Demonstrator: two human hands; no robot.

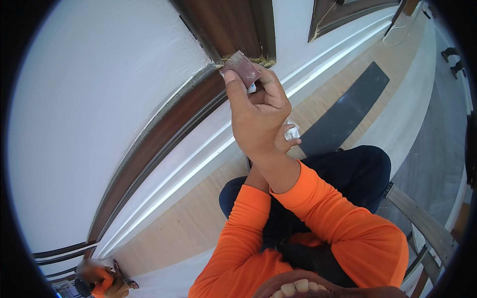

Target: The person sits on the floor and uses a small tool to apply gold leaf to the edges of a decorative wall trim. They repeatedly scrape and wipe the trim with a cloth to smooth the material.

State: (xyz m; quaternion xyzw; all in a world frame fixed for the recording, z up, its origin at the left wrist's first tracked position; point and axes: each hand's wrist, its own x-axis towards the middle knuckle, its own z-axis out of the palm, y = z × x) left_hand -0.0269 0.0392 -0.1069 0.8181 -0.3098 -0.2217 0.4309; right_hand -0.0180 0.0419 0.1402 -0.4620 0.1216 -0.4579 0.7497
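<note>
My right hand pinches a small folded piece of reddish-brown sandpaper, dusted with pale powder, between thumb and fingers. A bit of white and blue shows under it. The sandpaper is at the corner of a dark brown wooden frame on the white wall, beside a brown panel; whether it touches the wood I cannot tell. Crossed under my right wrist, my left hand is partly hidden. Its fingers are closed on a crumpled white piece, cloth or paper.
A long dark grey board lies on the light wood floor beyond my knees. White skirting runs along the wall. A wooden chair-like frame stands to my right. Another person in orange is at the lower left.
</note>
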